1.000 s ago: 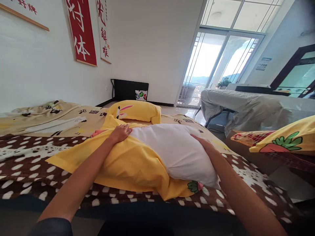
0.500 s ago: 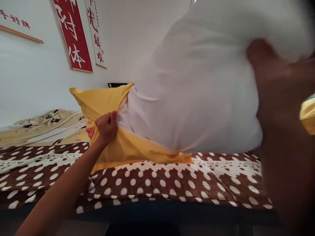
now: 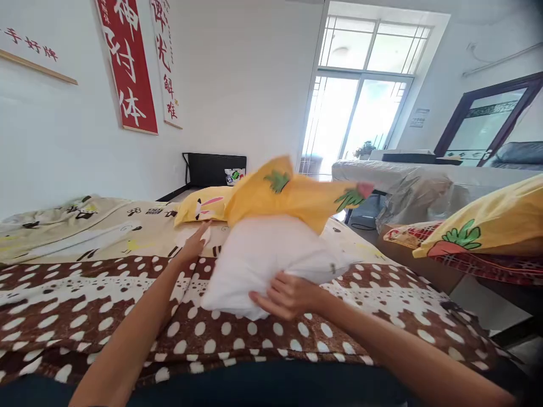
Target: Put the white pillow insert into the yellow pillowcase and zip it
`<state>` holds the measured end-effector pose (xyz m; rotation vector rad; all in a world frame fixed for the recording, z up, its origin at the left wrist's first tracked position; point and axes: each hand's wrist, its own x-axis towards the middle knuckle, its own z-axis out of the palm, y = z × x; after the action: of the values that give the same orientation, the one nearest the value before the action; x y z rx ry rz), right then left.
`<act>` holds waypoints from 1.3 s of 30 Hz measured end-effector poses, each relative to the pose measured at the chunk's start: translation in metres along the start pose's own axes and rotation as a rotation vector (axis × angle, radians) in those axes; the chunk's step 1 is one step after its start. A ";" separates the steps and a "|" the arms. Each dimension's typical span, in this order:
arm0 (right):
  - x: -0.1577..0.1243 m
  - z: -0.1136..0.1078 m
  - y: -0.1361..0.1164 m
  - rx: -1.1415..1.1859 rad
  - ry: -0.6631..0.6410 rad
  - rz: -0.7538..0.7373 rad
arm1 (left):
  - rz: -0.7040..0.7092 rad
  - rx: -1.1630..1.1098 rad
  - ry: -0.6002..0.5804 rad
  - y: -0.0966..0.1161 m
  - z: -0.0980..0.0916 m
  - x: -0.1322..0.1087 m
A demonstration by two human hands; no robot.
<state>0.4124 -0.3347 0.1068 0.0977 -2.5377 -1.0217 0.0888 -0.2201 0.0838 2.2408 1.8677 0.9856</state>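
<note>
A white pillow [image 3: 254, 260] lies tilted over the bed, its far end inside a yellow pillowcase [image 3: 254, 198] with carrot-top prints. My right hand [image 3: 288, 294] grips the pillow's near side with curled fingers, the thumb showing at the left. To the left of the pillow, my left hand [image 3: 195, 242] reaches forward with a finger stretched towards yellow cloth printed with a rabbit [image 3: 203, 206]. Its other fingers are mostly hidden. Whether the rabbit-printed part belongs to the same pillowcase, I cannot tell.
A brown blanket with white dots [image 3: 237, 333] covers the bed's near side, beige patterned bedding [image 3: 106, 226] behind it. At right sits another yellow pillow [image 3: 492, 232] with a carrot print. A plastic-covered table [image 3: 365, 169] stands near the bright window [image 3: 356, 96].
The white pillow has come down from the upper right to the bed. My right hand now grips its near side. My left hand has left the pillowcase opening; its fist has loosened.
</note>
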 end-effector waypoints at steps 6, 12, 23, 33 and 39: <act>-0.046 0.048 -0.061 -0.018 -0.117 0.185 | -0.106 -0.071 0.028 -0.047 -0.022 0.000; -0.033 -0.009 -0.024 0.238 -0.231 0.624 | 0.165 -0.063 0.038 0.035 -0.010 0.002; -0.081 0.012 0.033 -0.170 -0.822 1.280 | 0.299 0.240 -0.070 0.162 0.067 0.009; -0.120 -0.092 0.079 -0.665 -0.546 1.256 | 0.442 0.407 0.213 0.126 -0.088 -0.012; -0.116 -0.118 0.074 -0.857 -0.182 0.938 | 0.690 0.389 0.440 0.137 -0.122 -0.051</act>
<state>0.5710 -0.3327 0.1941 -1.3032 -1.6644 -1.5481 0.1420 -0.3436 0.2182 3.2504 1.5132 1.3874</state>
